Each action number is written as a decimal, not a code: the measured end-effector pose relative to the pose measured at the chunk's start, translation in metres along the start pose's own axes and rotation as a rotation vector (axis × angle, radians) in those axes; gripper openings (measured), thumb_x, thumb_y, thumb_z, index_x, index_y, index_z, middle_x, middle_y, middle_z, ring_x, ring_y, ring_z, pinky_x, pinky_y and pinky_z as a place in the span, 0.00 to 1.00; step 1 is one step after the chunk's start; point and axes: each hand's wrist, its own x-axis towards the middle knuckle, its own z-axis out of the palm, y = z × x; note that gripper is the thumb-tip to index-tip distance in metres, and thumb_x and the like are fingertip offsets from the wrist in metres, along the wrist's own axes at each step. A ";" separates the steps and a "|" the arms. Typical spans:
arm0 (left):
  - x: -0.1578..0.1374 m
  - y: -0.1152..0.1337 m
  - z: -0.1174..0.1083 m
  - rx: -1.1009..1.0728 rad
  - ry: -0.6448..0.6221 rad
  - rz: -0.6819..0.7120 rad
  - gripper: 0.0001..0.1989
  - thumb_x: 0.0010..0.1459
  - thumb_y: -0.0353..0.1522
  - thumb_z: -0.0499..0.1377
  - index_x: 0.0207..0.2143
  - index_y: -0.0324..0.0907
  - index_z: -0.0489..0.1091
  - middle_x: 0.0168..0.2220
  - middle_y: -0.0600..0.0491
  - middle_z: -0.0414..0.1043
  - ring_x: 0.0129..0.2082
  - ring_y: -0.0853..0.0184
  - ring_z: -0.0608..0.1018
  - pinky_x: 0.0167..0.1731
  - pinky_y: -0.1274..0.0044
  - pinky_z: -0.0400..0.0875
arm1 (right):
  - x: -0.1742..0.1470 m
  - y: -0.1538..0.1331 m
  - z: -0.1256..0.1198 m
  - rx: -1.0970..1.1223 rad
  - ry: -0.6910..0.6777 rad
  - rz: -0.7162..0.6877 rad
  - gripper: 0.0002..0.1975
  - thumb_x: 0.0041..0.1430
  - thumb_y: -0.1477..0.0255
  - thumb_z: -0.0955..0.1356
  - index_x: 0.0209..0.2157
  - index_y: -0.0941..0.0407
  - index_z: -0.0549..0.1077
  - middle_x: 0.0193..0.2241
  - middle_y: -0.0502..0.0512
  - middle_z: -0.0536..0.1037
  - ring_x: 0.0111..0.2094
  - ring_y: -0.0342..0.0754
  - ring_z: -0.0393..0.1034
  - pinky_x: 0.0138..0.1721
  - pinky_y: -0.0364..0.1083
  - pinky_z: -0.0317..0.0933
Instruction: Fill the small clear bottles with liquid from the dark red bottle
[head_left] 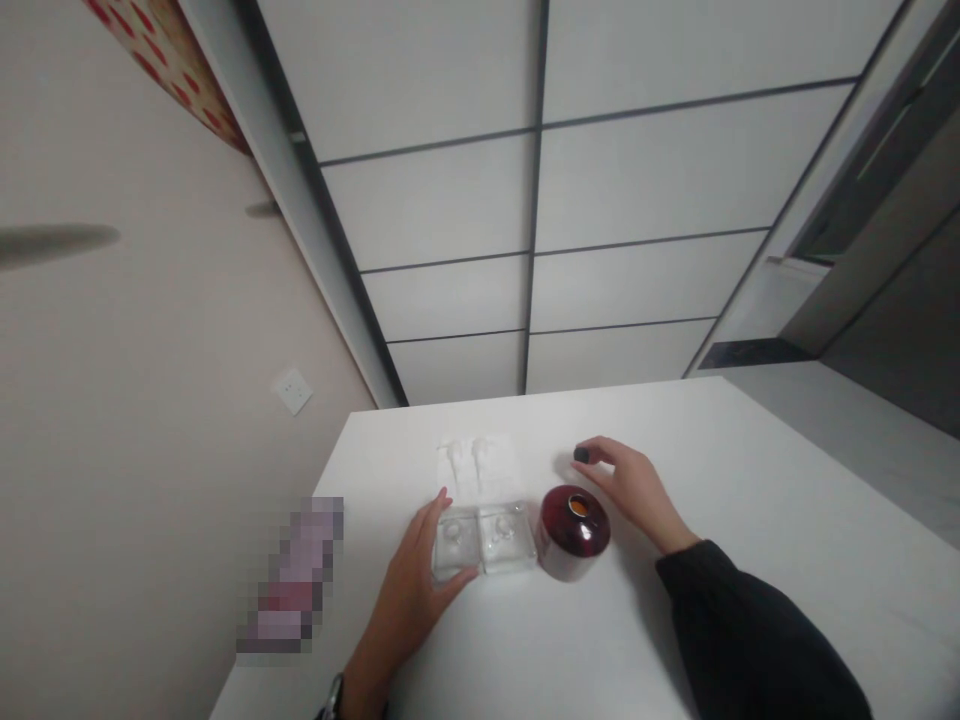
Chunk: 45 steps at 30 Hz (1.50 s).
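My left hand (pixel 415 585) grips the left end of a clear two-compartment case (pixel 510 545), fingers along its far side and thumb at the near edge. A small clear, rounded piece shows in each compartment; I cannot make out its kind. Touching or nearly touching the case's right side is a round pot (pixel 564 562) with a glossy dark red top (pixel 559 515) and an orange-filled hole in it. Beyond the pot, my right hand (pixel 626 485) is raised over the table, pinching a small round black piece, like a cap (pixel 581 455), between thumb and fingers.
Two whitish, spoon-like pieces (pixel 481 462) lie on a pale sheet behind the case. All of this rests on a white table (pixel 480 660). A blurred-out pinkish item (pixel 300 560) is at the table's left edge. White panelled doors (pixel 450 215) rise behind, and a wall socket (pixel 292 391) is at left.
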 end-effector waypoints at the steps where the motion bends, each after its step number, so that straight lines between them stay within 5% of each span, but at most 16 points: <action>1: 0.000 0.000 0.000 -0.009 0.000 -0.009 0.48 0.62 0.30 0.67 0.75 0.55 0.43 0.70 0.42 0.64 0.70 0.45 0.70 0.68 0.47 0.67 | 0.004 0.005 0.004 -0.041 -0.027 -0.002 0.15 0.58 0.54 0.74 0.34 0.51 0.81 0.29 0.52 0.82 0.29 0.53 0.77 0.33 0.52 0.70; 5: 0.001 0.001 0.000 -0.037 -0.002 -0.023 0.48 0.62 0.31 0.67 0.75 0.55 0.43 0.69 0.43 0.65 0.69 0.47 0.71 0.68 0.48 0.68 | 0.008 0.015 0.021 -0.131 -0.093 -0.007 0.09 0.56 0.60 0.74 0.34 0.50 0.82 0.27 0.51 0.79 0.28 0.52 0.73 0.30 0.49 0.62; 13: 0.003 0.004 -0.004 -0.039 0.016 -0.020 0.48 0.62 0.32 0.68 0.75 0.54 0.44 0.69 0.42 0.64 0.69 0.48 0.71 0.67 0.51 0.69 | 0.006 0.020 0.025 -0.145 -0.157 -0.003 0.12 0.55 0.60 0.75 0.39 0.51 0.82 0.32 0.51 0.82 0.33 0.53 0.75 0.38 0.50 0.64; 20: 0.000 0.003 -0.003 -0.124 0.004 -0.199 0.51 0.58 0.33 0.69 0.76 0.49 0.44 0.67 0.42 0.69 0.67 0.48 0.74 0.66 0.53 0.70 | 0.001 0.023 0.025 -0.088 -0.130 0.028 0.22 0.51 0.61 0.77 0.48 0.52 0.81 0.34 0.52 0.83 0.31 0.52 0.74 0.37 0.51 0.67; 25: 0.002 0.006 -0.006 -0.189 0.007 -0.348 0.43 0.50 0.33 0.72 0.67 0.44 0.62 0.66 0.40 0.72 0.66 0.45 0.76 0.66 0.54 0.68 | -0.002 0.022 0.020 -0.008 -0.098 0.036 0.28 0.49 0.58 0.78 0.52 0.53 0.79 0.38 0.56 0.84 0.33 0.54 0.77 0.36 0.52 0.71; 29: 0.001 0.016 -0.014 -0.271 -0.040 -0.399 0.39 0.45 0.32 0.74 0.60 0.44 0.67 0.61 0.42 0.77 0.61 0.47 0.79 0.63 0.58 0.71 | -0.008 0.005 -0.002 0.068 0.005 0.015 0.24 0.62 0.53 0.70 0.51 0.55 0.78 0.45 0.63 0.83 0.43 0.60 0.80 0.50 0.60 0.73; 34: -0.013 0.027 -0.021 -0.329 0.002 -0.419 0.38 0.43 0.32 0.74 0.59 0.44 0.69 0.60 0.42 0.77 0.63 0.46 0.78 0.66 0.57 0.68 | -0.044 -0.030 -0.015 0.202 0.047 -0.003 0.23 0.75 0.52 0.60 0.53 0.51 0.77 0.52 0.61 0.83 0.57 0.60 0.78 0.62 0.60 0.69; 38: -0.030 0.034 -0.027 -0.377 0.064 -0.444 0.36 0.43 0.33 0.74 0.57 0.44 0.71 0.58 0.43 0.79 0.61 0.46 0.79 0.67 0.54 0.69 | -0.081 -0.047 -0.001 0.441 -0.115 -0.004 0.39 0.66 0.46 0.70 0.70 0.50 0.63 0.67 0.65 0.73 0.67 0.65 0.70 0.69 0.65 0.62; 45: -0.064 0.037 -0.033 -0.473 0.193 -0.488 0.42 0.45 0.39 0.76 0.62 0.43 0.70 0.63 0.39 0.75 0.64 0.43 0.77 0.64 0.54 0.72 | -0.125 -0.067 -0.003 0.368 -0.013 0.048 0.38 0.58 0.52 0.78 0.65 0.51 0.69 0.64 0.65 0.77 0.64 0.67 0.74 0.64 0.64 0.69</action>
